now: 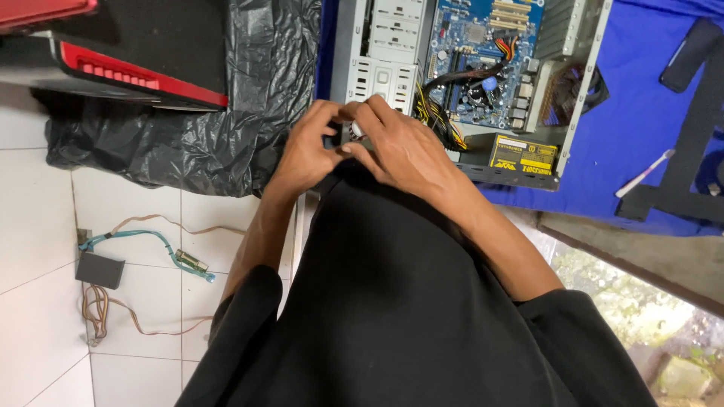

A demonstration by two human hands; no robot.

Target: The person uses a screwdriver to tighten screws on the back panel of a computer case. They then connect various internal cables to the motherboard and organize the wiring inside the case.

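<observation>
Nearest the camera it's mostly black shirt (pixel 407 301), so the lower body and whatever is under the arms is blocked out. On the white floor tiles well off to the left of the fingers there's a small dark box (pixel 99 270) with a light blue cable (pixel 143 240) and some thin brown wires (pixel 105 309) trailing off it; can't tell what the connector end is.

Then the hands. Left hand (pixel 305 151) and right hand (pixel 403 147) meet fingertip to fingertip, both pinched on a small silvery part (pixel 356 130). Only a sliver of it peeks out between the fingers, so honestly no idea what it is. The fingers are curled in tight and close together around it, and the right hand lies partly over the left one's fingertips.

Just past the fingers sits an open computer case (pixel 348 45) on its side. You can see the pale drive cage (pixel 392 34), the blue motherboard (pixel 483 45) and a bundle of yellow and black wires (pixel 437 120). To the right of the fingers a power supply (pixel 520 154) with a yellow label. It rests on a blue cloth (pixel 641 98) with a thin white stick (pixel 645 173) on it, cut off by the frame. Left of the fingers, crumpled black plastic (pixel 188 136) and a red and black case (pixel 128 60), mostly out of view.
</observation>
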